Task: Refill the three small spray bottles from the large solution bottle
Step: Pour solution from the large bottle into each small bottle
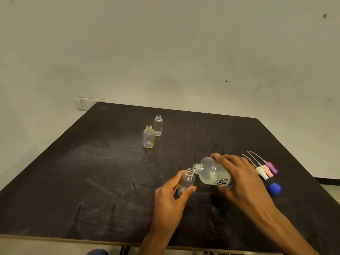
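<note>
On a scuffed black tabletop against a bare cream wall, the left hand is gripping a small clear uncapped bottle, fingers curled round it; at its 2 o'clock the right hand is clasping the tilted large clear labelled bottle.

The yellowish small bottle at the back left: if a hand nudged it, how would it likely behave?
The yellowish small bottle looks like thin clear plastic and nearly empty, so probably light. Standing tall on a narrow base, uncapped, it would likely tip rather than slide. Its round body would probably roll toward the clear bottle close behind.

Black table; bottles; sprayers; cap
</note>
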